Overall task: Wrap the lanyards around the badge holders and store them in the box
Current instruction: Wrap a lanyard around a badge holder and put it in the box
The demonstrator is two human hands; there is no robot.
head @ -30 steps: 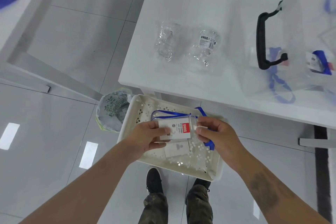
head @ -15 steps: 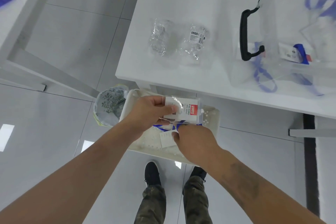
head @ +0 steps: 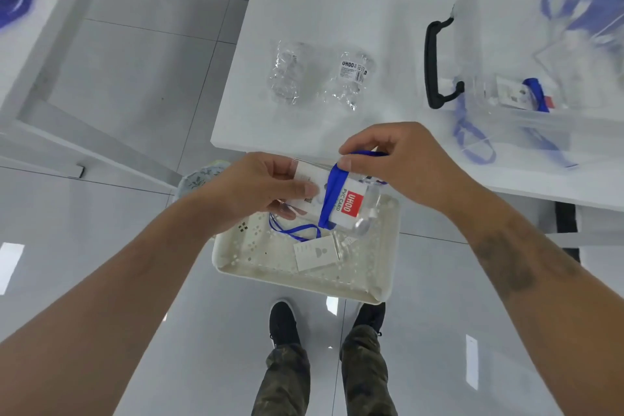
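Now risen above the tray (head: 270, 267), the right hand (head: 401, 165) pinches the blue lanyard (head: 332, 194), drawing one turn across the badge holder (head: 337, 199); the left hand (head: 256, 189) grips its end, steadying it.

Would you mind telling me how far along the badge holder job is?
Done: wrapped holders already lie in the clear box. In hand: left hand holds a badge holder; right hand winds its blue lanyard. Left: another holder waits in the white tray.
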